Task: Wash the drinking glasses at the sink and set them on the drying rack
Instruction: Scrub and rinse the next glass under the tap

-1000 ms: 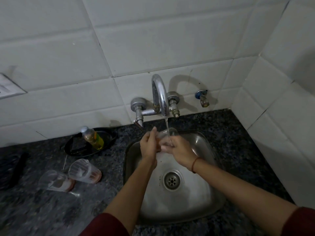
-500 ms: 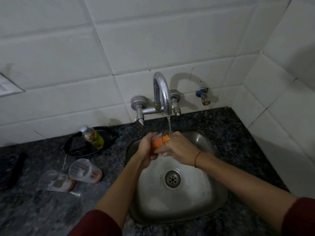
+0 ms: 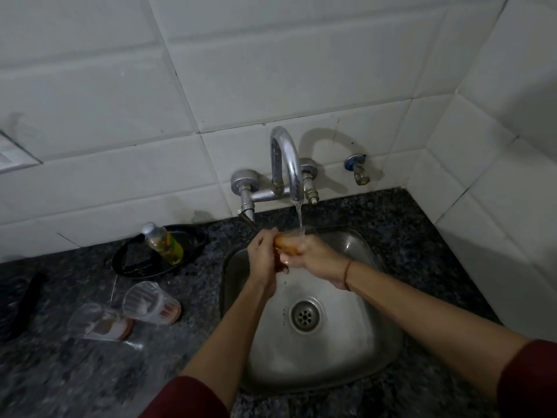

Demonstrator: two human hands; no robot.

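the left hand (image 3: 261,258) and right hand (image 3: 315,256) both grip one glass (image 3: 288,247), held over the back of the sink (image 3: 346,357) under water (image 3: 300,217) running from the tap (image 3: 284,152). a second glass (image 3: 150,303) and a third glass (image 3: 99,322) lie on their sides on the tabletop (image 3: 75,375), left of the sink.

My left hand (image 3: 262,254) and right hand (image 3: 315,256) meet over the back of the steel sink (image 3: 346,351), both curled round one glass (image 3: 289,248) that shows orange between my fingers. The wall tap (image 3: 286,164) is running, and its thin stream (image 3: 300,218) falls onto the glass beside my right fingers. The drain (image 3: 305,315) lies below my wrists. On the dark speckled counter (image 3: 407,236) to the left, the first spare glass (image 3: 150,303) and the second spare glass (image 3: 99,322) lie on their sides (reddish bases, just beside each other). Behind them a small bottle (image 3: 164,242) of yellow liquid leans in a black tray (image 3: 132,262).
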